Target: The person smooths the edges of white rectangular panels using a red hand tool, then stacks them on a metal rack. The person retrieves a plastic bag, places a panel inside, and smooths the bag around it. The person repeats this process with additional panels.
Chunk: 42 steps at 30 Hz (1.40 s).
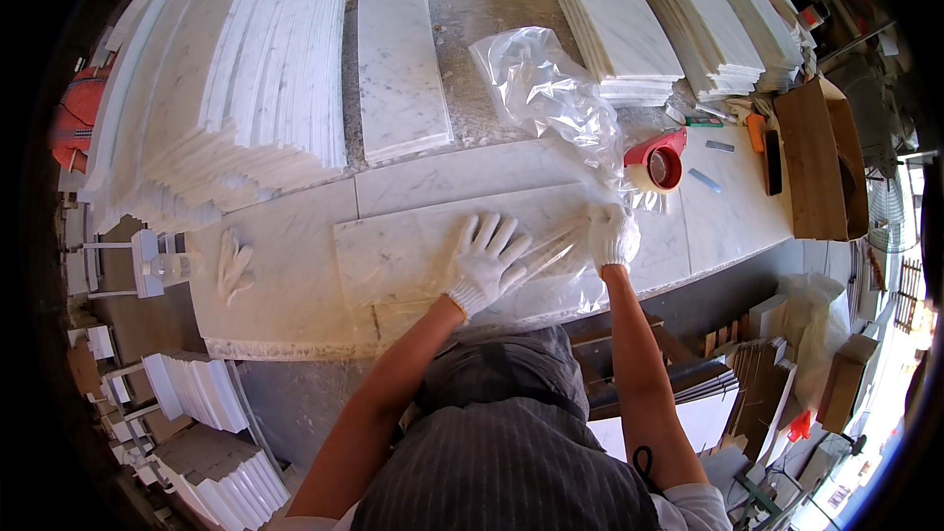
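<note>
Two hands in white knitted gloves, one left hand (489, 258) and one right hand (612, 236), over one worktop (275, 280). One marble slab (393, 246) lies beneath them, and one narrow marble panel (398, 69) lies flat behind. Three slab stacks stand at the upper right, counting the nearest stack (615, 25); the upright slabs (270, 69) at left are too many to count. Also on top: one crumpled plastic sheet (536, 79), one red tape dispenser (669, 159), two small flat strips (704, 180), one open cardboard box (811, 162).
</note>
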Each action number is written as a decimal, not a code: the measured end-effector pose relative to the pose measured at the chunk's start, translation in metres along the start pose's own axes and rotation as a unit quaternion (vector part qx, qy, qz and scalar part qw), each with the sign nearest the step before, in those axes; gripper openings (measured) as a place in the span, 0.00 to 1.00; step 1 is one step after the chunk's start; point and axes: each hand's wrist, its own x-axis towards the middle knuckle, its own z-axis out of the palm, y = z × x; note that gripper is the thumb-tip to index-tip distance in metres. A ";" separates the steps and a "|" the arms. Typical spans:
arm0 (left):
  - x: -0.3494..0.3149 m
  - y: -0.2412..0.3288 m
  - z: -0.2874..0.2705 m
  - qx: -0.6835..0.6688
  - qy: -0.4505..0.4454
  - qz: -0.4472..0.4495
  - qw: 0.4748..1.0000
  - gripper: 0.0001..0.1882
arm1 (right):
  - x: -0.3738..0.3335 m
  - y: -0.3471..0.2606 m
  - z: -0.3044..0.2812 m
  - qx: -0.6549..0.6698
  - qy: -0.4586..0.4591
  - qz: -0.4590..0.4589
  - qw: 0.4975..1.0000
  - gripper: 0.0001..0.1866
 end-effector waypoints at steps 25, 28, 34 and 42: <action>-0.013 -0.011 -0.001 -0.022 0.006 -0.020 1.000 0.31 | -0.054 -0.029 -0.009 -0.064 -0.092 -0.344 0.932 0.29; -0.032 -0.028 -0.031 0.000 0.018 -0.038 0.999 0.29 | -0.045 -0.026 -0.011 -0.067 -0.079 -0.306 0.946 0.29; -0.116 -0.111 -0.066 0.186 0.050 -0.268 0.944 0.27 | -0.035 -0.011 -0.006 -0.056 -0.088 -0.264 0.959 0.31; -0.223 -0.137 -0.072 0.228 0.147 -0.436 0.858 0.25 | -0.036 -0.012 -0.005 -0.056 -0.085 -0.269 0.958 0.31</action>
